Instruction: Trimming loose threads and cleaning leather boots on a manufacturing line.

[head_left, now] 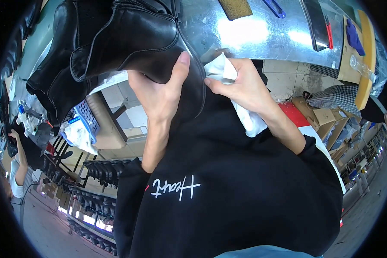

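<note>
Left hand (159,92) grips black leather boot (129,41) at 11 o'clock, right hand (241,86) presses bunched white cloth (221,69) to its side, wiping apparently midway, metal tabletop (262,34) at 12.

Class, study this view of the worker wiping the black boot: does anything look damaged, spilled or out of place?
Nothing stands out. The left hand grips the black boot, which shows no tear or scuff. The right hand presses a white cloth to it. Tools lie on the metal bench.
</note>
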A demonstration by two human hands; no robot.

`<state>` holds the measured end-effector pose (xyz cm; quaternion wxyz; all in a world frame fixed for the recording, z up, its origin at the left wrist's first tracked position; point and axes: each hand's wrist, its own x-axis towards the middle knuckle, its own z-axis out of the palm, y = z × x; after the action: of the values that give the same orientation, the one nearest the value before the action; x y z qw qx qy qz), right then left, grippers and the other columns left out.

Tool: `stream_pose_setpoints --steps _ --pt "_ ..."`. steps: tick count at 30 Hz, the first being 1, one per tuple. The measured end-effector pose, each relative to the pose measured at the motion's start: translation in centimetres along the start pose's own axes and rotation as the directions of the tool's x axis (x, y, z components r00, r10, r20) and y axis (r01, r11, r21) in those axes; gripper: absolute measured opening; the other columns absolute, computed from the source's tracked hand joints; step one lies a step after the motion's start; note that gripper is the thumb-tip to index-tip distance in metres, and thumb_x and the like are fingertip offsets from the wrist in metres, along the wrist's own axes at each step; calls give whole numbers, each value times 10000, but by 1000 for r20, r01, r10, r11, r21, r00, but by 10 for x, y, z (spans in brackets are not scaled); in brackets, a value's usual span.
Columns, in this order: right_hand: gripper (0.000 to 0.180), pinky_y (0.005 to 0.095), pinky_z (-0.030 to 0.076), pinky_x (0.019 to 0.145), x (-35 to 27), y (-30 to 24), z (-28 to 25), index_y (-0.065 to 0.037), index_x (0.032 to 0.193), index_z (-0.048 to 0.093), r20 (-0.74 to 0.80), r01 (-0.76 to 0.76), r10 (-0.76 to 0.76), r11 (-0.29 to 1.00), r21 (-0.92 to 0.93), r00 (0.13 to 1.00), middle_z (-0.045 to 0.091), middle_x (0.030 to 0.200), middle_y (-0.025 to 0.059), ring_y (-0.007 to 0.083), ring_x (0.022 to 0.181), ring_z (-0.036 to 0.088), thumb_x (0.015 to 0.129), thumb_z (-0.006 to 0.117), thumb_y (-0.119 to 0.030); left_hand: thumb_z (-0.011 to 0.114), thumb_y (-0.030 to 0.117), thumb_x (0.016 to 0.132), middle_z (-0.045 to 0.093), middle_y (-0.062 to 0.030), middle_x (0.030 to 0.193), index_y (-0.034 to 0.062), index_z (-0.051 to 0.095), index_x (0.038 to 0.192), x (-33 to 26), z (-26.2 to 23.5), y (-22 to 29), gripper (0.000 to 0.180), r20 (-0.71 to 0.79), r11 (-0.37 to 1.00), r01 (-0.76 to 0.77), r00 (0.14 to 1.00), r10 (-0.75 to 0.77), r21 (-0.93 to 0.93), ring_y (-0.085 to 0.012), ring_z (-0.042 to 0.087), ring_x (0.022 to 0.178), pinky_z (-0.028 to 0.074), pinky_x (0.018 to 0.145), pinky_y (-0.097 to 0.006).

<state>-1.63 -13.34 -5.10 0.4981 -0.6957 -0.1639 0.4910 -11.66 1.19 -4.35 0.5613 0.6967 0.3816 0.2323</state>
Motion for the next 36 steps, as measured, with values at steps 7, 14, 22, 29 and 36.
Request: stream_pose_setpoints --steps 7,14,22,29,36 --pt "233 314 432 571 1 5 5 62 754 621 -25 -8 7 999 -53 1000 562 585 77 86 587 473 750 712 -152 824 180 713 612 -138 1048 -56 548 1114 -1 -1 -5 541 -14 998 48 999 -47 35 -220 583 967 436 903 -330" --pt "161 236 427 614 5 10 6 20 793 672 -27 -90 88 995 -50 996 622 688 -15 40 667 519 799 713 -135 845 184 690 615 -136 1007 -48 545 1074 0 1 -17 540 -36 997 -20 999 23 79 -219 594 922 461 860 -336" --pt "157 237 445 659 8 13 2 26 840 662 57 -105 106 994 -12 993 637 725 -5 48 689 536 807 703 -123 845 187 688 614 -136 1016 -49 544 1073 0 3 -12 542 -34 998 29 999 -27 56 -220 594 927 459 864 -336" --pt "181 260 451 739 10 22 5 32 922 643 89 -28 24 999 45 996 646 828 16 67 774 552 796 691 -89 839 231 696 602 -165 1105 -68 535 1168 -1 0 -13 636 21 991 95 995 -97 92 -245 572 1030 414 955 -347" --pt "206 261 453 755 6 19 6 28 966 633 109 -67 66 998 9 992 643 848 19 74 787 557 790 676 -70 835 180 696 618 -129 1018 -41 545 1087 0 0 -17 534 2 997 54 999 -54 61 -210 599 935 462 870 -324"
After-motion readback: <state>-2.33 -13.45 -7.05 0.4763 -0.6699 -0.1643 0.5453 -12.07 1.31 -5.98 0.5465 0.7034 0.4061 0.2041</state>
